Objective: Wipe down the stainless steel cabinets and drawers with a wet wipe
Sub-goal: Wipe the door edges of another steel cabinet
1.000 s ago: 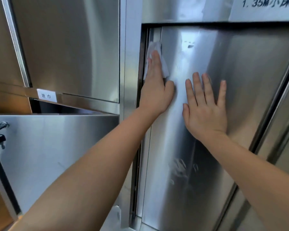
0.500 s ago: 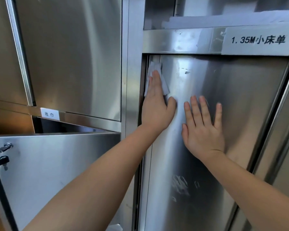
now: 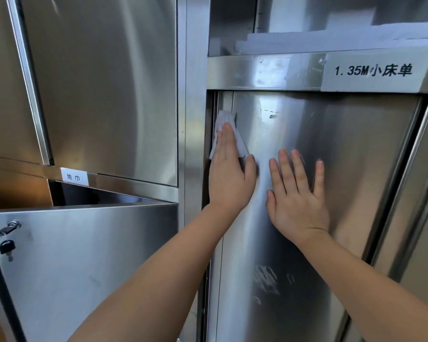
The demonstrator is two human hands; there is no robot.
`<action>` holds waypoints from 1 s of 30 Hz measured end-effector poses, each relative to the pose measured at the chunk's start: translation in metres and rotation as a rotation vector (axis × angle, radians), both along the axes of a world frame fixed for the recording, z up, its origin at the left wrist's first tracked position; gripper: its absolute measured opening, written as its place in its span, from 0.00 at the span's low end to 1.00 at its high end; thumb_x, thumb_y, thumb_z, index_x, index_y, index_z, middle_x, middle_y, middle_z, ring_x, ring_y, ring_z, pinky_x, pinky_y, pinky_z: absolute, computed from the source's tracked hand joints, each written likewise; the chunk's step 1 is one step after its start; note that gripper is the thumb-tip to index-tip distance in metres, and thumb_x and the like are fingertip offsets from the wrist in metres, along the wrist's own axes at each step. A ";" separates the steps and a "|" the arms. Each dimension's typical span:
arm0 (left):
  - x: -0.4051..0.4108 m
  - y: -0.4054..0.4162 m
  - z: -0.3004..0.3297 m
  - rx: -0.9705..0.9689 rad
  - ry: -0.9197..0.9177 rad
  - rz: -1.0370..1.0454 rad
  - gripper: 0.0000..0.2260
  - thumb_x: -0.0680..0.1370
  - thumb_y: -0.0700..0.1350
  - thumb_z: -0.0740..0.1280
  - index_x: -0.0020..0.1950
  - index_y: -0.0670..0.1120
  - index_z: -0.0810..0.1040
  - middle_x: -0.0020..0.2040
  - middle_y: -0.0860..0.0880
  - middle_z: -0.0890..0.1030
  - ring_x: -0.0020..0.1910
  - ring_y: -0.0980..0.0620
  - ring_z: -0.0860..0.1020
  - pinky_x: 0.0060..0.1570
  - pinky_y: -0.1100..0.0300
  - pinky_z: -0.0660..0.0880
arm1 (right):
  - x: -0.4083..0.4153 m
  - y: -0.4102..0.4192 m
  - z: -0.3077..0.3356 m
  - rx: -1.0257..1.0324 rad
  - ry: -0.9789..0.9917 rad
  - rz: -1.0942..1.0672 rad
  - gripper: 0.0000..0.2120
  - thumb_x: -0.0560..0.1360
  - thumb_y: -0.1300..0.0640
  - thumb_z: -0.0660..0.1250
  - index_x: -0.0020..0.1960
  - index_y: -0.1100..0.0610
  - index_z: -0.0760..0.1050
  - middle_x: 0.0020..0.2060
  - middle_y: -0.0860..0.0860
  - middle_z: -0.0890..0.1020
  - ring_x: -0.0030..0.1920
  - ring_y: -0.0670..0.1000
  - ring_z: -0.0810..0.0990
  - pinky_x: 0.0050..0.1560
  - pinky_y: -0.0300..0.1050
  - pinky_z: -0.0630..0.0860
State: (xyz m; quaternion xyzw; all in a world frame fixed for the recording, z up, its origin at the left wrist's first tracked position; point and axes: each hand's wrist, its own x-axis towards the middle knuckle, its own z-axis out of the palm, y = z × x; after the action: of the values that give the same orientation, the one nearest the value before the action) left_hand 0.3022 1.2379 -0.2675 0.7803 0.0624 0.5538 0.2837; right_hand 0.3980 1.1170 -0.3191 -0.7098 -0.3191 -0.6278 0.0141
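Note:
A tall stainless steel cabinet door [image 3: 344, 169] fills the right half of the view, with smudges low on its face. My left hand [image 3: 229, 176] lies flat with straight fingers, pressing a white wet wipe [image 3: 224, 119] against the door's upper left edge, beside the frame. The wipe shows above and beside my fingertips. My right hand [image 3: 297, 196] rests flat on the door just to the right, fingers spread, holding nothing.
A steel upright [image 3: 193, 119] separates this door from the left cabinets. A drawer front [image 3: 84, 255] with a lock and key [image 3: 6, 245] stands tilted open at lower left. A label strip [image 3: 373, 70] runs above the door, folded white linen [image 3: 331, 38] on the shelf over it.
The camera has tilted upward, so the label and the shelf above came into view. Both hands stay pressed on the door at nearly the same spot, the left one with the wipe.

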 end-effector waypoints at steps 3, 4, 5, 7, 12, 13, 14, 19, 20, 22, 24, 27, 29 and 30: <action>-0.002 0.000 -0.008 -0.003 0.004 0.040 0.29 0.81 0.42 0.62 0.79 0.41 0.54 0.79 0.46 0.58 0.79 0.51 0.53 0.75 0.58 0.55 | -0.001 0.000 0.001 -0.011 0.008 -0.014 0.29 0.81 0.50 0.50 0.80 0.59 0.49 0.79 0.56 0.51 0.79 0.57 0.47 0.75 0.66 0.43; -0.002 0.000 -0.010 0.001 -0.002 0.055 0.28 0.81 0.42 0.62 0.79 0.41 0.55 0.79 0.46 0.59 0.79 0.50 0.54 0.75 0.57 0.55 | -0.001 0.000 0.001 -0.014 0.012 -0.016 0.29 0.81 0.50 0.50 0.80 0.59 0.49 0.79 0.56 0.50 0.79 0.57 0.47 0.75 0.66 0.43; -0.002 0.000 -0.011 0.010 -0.005 0.069 0.27 0.81 0.42 0.62 0.79 0.41 0.56 0.79 0.46 0.61 0.79 0.49 0.55 0.74 0.57 0.56 | -0.001 0.000 0.001 -0.015 0.012 -0.018 0.30 0.81 0.50 0.50 0.80 0.59 0.48 0.79 0.56 0.50 0.79 0.57 0.46 0.75 0.66 0.43; -0.002 0.001 -0.015 0.034 -0.008 0.093 0.26 0.82 0.42 0.62 0.78 0.41 0.58 0.77 0.45 0.64 0.78 0.46 0.59 0.73 0.54 0.59 | 0.000 0.000 0.001 -0.009 0.013 -0.018 0.29 0.82 0.50 0.49 0.80 0.59 0.48 0.79 0.56 0.50 0.79 0.57 0.46 0.75 0.66 0.44; -0.010 0.008 -0.022 0.061 -0.022 0.147 0.22 0.81 0.39 0.62 0.76 0.44 0.66 0.62 0.44 0.78 0.60 0.43 0.74 0.56 0.50 0.73 | 0.000 0.001 -0.001 -0.010 0.029 -0.017 0.29 0.82 0.50 0.47 0.80 0.59 0.47 0.79 0.57 0.49 0.79 0.57 0.46 0.75 0.66 0.44; -0.014 0.009 -0.021 0.053 -0.019 0.134 0.21 0.81 0.38 0.62 0.75 0.45 0.68 0.58 0.43 0.79 0.57 0.42 0.75 0.53 0.48 0.74 | 0.000 0.000 0.000 -0.016 0.044 -0.017 0.29 0.82 0.50 0.46 0.80 0.59 0.46 0.79 0.57 0.49 0.79 0.57 0.46 0.75 0.66 0.44; -0.018 0.011 -0.019 0.046 -0.010 0.121 0.21 0.81 0.37 0.62 0.74 0.45 0.70 0.56 0.42 0.80 0.54 0.41 0.77 0.50 0.48 0.75 | 0.000 0.000 0.000 -0.025 0.061 -0.016 0.29 0.82 0.50 0.46 0.80 0.59 0.45 0.79 0.56 0.48 0.79 0.57 0.46 0.75 0.66 0.43; -0.052 0.008 -0.001 0.034 0.150 0.153 0.17 0.79 0.36 0.63 0.68 0.45 0.76 0.53 0.42 0.83 0.49 0.40 0.79 0.42 0.57 0.68 | -0.021 -0.006 0.011 -0.080 0.262 0.007 0.29 0.82 0.50 0.47 0.80 0.57 0.45 0.79 0.54 0.45 0.79 0.56 0.44 0.75 0.65 0.39; -0.061 0.007 0.006 0.009 0.199 0.143 0.16 0.79 0.37 0.63 0.66 0.45 0.76 0.53 0.43 0.83 0.48 0.39 0.79 0.41 0.56 0.68 | -0.028 -0.009 0.015 -0.095 0.322 0.009 0.29 0.81 0.50 0.47 0.80 0.57 0.46 0.79 0.54 0.46 0.79 0.55 0.44 0.75 0.65 0.40; -0.080 0.005 0.022 -0.032 0.311 0.121 0.13 0.80 0.40 0.64 0.65 0.44 0.75 0.51 0.42 0.83 0.48 0.37 0.78 0.41 0.53 0.68 | -0.046 -0.017 0.026 -0.141 0.438 0.003 0.28 0.81 0.50 0.47 0.79 0.57 0.50 0.79 0.53 0.49 0.79 0.54 0.46 0.76 0.64 0.43; -0.097 0.004 0.046 -0.060 0.392 0.089 0.10 0.81 0.43 0.65 0.61 0.43 0.76 0.48 0.42 0.83 0.47 0.37 0.78 0.41 0.50 0.70 | -0.069 -0.025 0.044 -0.172 0.559 0.002 0.28 0.81 0.50 0.46 0.78 0.58 0.55 0.79 0.54 0.54 0.79 0.54 0.49 0.75 0.65 0.47; -0.124 -0.001 0.089 -0.080 0.449 0.041 0.08 0.80 0.42 0.65 0.58 0.43 0.78 0.47 0.44 0.83 0.46 0.39 0.79 0.42 0.51 0.72 | -0.106 -0.028 0.085 -0.129 0.800 0.141 0.25 0.81 0.51 0.51 0.75 0.59 0.63 0.76 0.57 0.62 0.77 0.57 0.59 0.74 0.65 0.54; -0.142 -0.005 0.120 -0.071 0.479 0.006 0.08 0.80 0.40 0.65 0.57 0.42 0.79 0.49 0.45 0.83 0.47 0.41 0.79 0.44 0.52 0.73 | -0.128 -0.027 0.124 -0.113 0.995 0.328 0.25 0.83 0.49 0.55 0.77 0.58 0.60 0.76 0.56 0.61 0.76 0.56 0.60 0.75 0.61 0.56; -0.152 -0.008 0.135 -0.065 0.494 -0.011 0.08 0.79 0.39 0.65 0.57 0.42 0.79 0.50 0.45 0.83 0.48 0.42 0.79 0.45 0.53 0.73 | -0.139 -0.026 0.145 -0.110 1.091 0.429 0.27 0.82 0.47 0.56 0.78 0.57 0.57 0.77 0.54 0.61 0.76 0.54 0.60 0.75 0.56 0.56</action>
State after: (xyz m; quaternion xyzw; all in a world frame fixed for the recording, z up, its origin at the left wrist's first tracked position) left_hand 0.1504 1.2297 -0.1323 0.8828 0.1436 0.3424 0.2878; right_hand 0.2590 1.0909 -0.1743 -0.8495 -0.4342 -0.1375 0.2663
